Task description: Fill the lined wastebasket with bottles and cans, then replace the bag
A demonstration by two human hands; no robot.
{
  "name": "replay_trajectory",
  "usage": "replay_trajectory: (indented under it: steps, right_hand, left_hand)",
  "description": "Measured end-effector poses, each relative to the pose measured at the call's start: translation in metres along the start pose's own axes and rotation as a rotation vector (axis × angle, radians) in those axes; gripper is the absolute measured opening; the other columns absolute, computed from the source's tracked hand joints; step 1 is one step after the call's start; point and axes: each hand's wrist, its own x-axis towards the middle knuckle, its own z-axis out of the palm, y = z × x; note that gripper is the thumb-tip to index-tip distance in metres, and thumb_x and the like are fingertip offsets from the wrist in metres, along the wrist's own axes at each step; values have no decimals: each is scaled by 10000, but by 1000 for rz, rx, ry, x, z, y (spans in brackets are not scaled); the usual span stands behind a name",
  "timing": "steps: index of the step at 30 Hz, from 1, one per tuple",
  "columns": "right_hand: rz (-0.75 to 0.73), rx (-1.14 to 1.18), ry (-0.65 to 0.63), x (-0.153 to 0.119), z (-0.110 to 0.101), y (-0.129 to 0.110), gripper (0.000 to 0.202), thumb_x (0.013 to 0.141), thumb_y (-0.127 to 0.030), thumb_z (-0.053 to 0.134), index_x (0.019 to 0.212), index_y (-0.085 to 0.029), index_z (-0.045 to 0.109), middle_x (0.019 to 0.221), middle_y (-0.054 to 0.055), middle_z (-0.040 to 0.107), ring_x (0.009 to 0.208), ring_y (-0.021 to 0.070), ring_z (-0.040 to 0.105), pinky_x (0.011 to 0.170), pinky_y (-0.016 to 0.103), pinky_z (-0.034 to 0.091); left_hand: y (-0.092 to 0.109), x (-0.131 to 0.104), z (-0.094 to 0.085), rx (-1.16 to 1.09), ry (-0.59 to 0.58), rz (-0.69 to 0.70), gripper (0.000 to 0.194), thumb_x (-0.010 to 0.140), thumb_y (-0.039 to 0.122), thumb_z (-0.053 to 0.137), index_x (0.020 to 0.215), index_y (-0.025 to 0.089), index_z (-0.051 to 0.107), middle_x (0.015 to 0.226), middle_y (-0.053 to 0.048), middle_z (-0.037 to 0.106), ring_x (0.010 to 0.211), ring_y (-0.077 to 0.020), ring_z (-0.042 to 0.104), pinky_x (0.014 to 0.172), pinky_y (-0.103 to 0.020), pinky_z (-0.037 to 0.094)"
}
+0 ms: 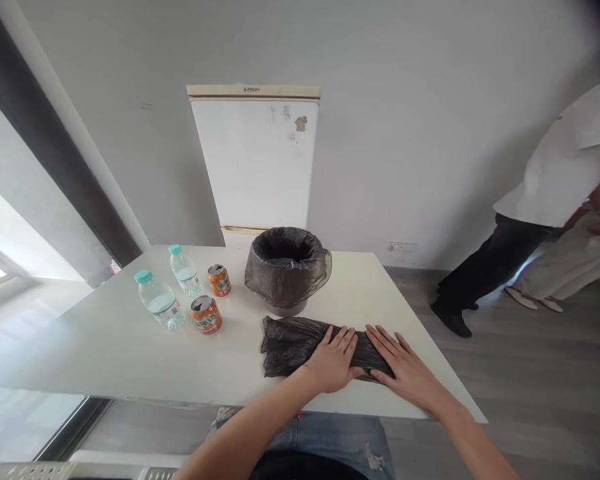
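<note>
Bag, black translucent plastic, flattened and creased (286, 347): laid on the white rectangular tabletop (220, 370), long axis set crosswise before the person, right end canted slightly nearer. Its middle is covered by the left hand (334, 360), its right end by the right hand (405, 370); the loose left end is left uncovered, nearer the left hand. Grip, both hands: opened flat, fingers extended, nothing clamped. Round bin, lined in dark plastic (286, 283): placed just beyond the bag's left half.
</note>
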Motion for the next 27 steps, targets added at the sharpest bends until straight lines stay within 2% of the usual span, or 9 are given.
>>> replay_trajectory:
  steps: [8,12,15,18,20,22,24,25,27]
  right_hand:
    - [14,26,-29,-1,-7,-2,864,1034,-666,400,1679,-384,-101,1754,-15,116,1615,309,173,1312,586,216]
    - [12,31,-11,-1,-5,-1,868,1027,-670,412,1681,-391,-85,1752,-19,137,1610,315,198,1313,579,220]
    - [10,43,-6,1,-3,-2,875,1022,-673,417,1684,-390,-79,1753,-10,156,1606,323,213,1315,576,206]
    - [11,130,0,0,-7,-2,913,1002,-691,438,1689,-383,-78,1757,10,177,1607,334,220,1313,586,188]
    - [42,272,88,-4,-13,1,878,1011,-684,387,1700,-351,-43,1752,39,220,1602,337,244,1298,577,236]
    - [177,407,291,-10,-21,7,787,1033,-640,325,1704,-313,76,1723,74,314,1584,338,300,1263,553,319]
    - [430,421,502,-17,-24,17,710,1019,-638,343,1625,-267,350,1608,127,489,1487,380,449,1186,567,412]
    - [561,398,535,-19,-24,21,689,990,-670,387,1519,-244,502,1503,154,584,1376,407,552,1124,587,460]
    - [722,378,429,-23,-17,28,657,903,-739,487,1252,-221,690,1241,178,713,1091,414,688,963,595,545]
  left_hand:
    - [-65,-87,-34,98,60,-212,725,1098,555,267,1697,158,172,1718,-144,287,1603,-292,265,1293,-558,238]
    - [-83,-125,-47,139,88,-248,713,1099,537,312,1701,187,161,1707,-148,316,1588,-298,305,1287,-561,253]
    - [-87,-140,-50,131,104,-272,727,1091,547,342,1701,195,161,1711,-136,314,1590,-303,300,1288,-542,257]
    - [-88,-143,-50,100,113,-294,750,1081,565,364,1700,191,163,1711,-132,319,1592,-305,295,1284,-536,267]
    - [-89,-142,-49,86,118,-310,750,1080,566,368,1697,188,173,1709,-130,325,1593,-306,291,1284,-542,266]
    - [-89,-141,-48,78,127,-317,740,1080,561,371,1695,192,186,1708,-126,330,1592,-303,293,1285,-541,263]
    - [-89,-141,-47,75,140,-311,731,1078,560,378,1692,203,205,1708,-121,335,1591,-298,297,1290,-532,258]
    - [-88,-141,-47,76,146,-308,726,1077,560,381,1690,208,216,1708,-118,336,1590,-295,300,1292,-528,256]
    - [-87,-141,-48,75,150,-309,716,1076,558,386,1685,212,237,1707,-117,340,1588,-294,306,1295,-524,251]
